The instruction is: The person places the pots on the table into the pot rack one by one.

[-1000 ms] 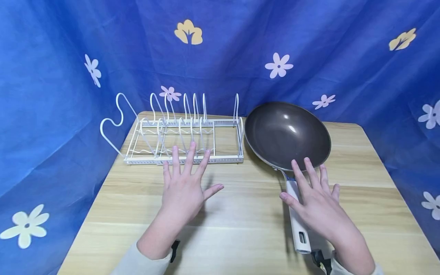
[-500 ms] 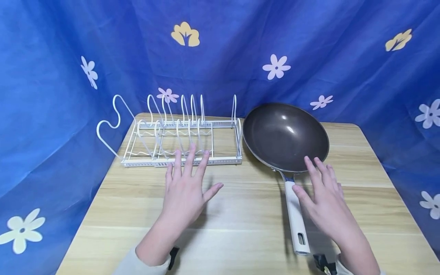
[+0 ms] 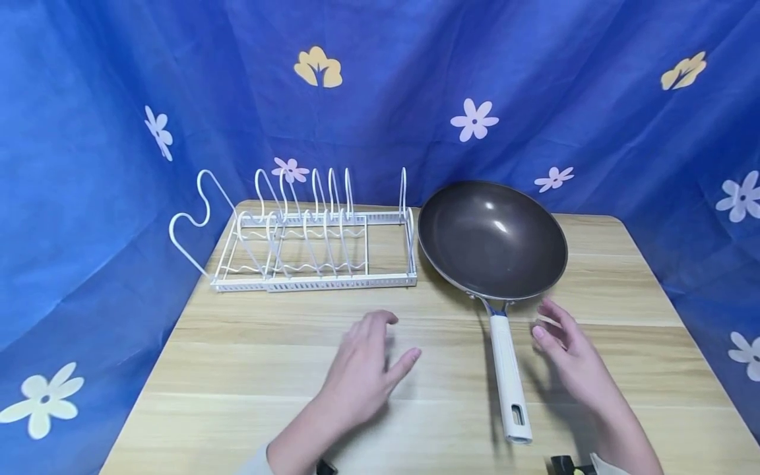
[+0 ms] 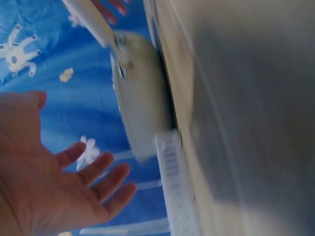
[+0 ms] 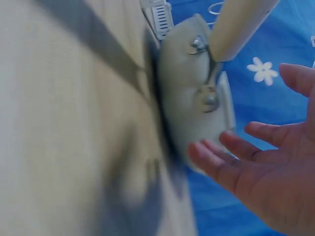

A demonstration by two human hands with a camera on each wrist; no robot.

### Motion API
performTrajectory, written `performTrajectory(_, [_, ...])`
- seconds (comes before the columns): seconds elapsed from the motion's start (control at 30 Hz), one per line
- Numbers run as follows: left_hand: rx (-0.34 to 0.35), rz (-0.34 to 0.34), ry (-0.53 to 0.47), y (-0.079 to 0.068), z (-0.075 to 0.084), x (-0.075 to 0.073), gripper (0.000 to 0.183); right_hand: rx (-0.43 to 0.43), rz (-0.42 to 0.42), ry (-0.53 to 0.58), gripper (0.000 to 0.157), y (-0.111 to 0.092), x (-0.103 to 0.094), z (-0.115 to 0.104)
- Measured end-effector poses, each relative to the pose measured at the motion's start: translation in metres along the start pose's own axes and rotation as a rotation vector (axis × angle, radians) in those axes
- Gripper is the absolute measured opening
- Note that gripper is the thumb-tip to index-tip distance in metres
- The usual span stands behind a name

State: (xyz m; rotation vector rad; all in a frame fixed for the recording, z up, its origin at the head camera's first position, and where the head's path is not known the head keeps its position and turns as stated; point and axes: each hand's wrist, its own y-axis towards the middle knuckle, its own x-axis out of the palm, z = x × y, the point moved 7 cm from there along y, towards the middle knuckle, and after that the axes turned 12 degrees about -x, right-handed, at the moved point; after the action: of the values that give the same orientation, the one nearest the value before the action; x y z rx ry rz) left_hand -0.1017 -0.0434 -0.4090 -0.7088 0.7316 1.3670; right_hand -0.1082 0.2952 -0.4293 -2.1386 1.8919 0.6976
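Note:
A frying pan (image 3: pixel 493 241) with a dark inside and a pale handle (image 3: pixel 508 379) lies on the table, its handle toward me. Just right of the handle, my right hand (image 3: pixel 578 359) hovers with relaxed, slightly bent fingers and holds nothing. My left hand (image 3: pixel 362 373) is above the table between the rack and the handle, thumb apart from loosely bent fingers, also holding nothing. A white wire pan rack (image 3: pixel 315 284) with upright loops stands left of the pan. In the right wrist view, the pan's light underside (image 5: pixel 182 88) and riveted bracket show beyond my fingers.
The pale wooden table (image 3: pixel 249 396) has rounded back corners. A blue cloth (image 3: pixel 380 99) with flower prints hangs behind it and along both sides. The rack's right end is close to the pan's rim.
My left hand has drawn back from in front of the rack and moved right, its spread fingers now bent. The right hand has shifted to the handle's right side, fingers bending. Pan and rack stay put.

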Motion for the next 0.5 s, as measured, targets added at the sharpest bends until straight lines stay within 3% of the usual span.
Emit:
performTrajectory(0.1, [-0.024,-0.157,-0.149,-0.004,0.008,0.017,0.069,0.037,-0.013,0.214,0.064,0.002,0.01,0.013])
performTrajectory(0.2, [-0.012,-0.27,-0.227,-0.008,0.017,0.032,0.075,0.039,-0.03,0.426,0.063,0.003,0.021,0.023])
performTrajectory(0.33, [0.002,-0.378,-0.294,-0.011,0.028,0.047,0.079,0.025,-0.069,0.663,0.052,0.002,0.033,0.032])
performTrajectory(0.5, [-0.017,-0.515,-0.438,-0.014,0.041,0.063,0.075,-0.012,-0.114,0.87,0.042,0.0,0.039,0.039])
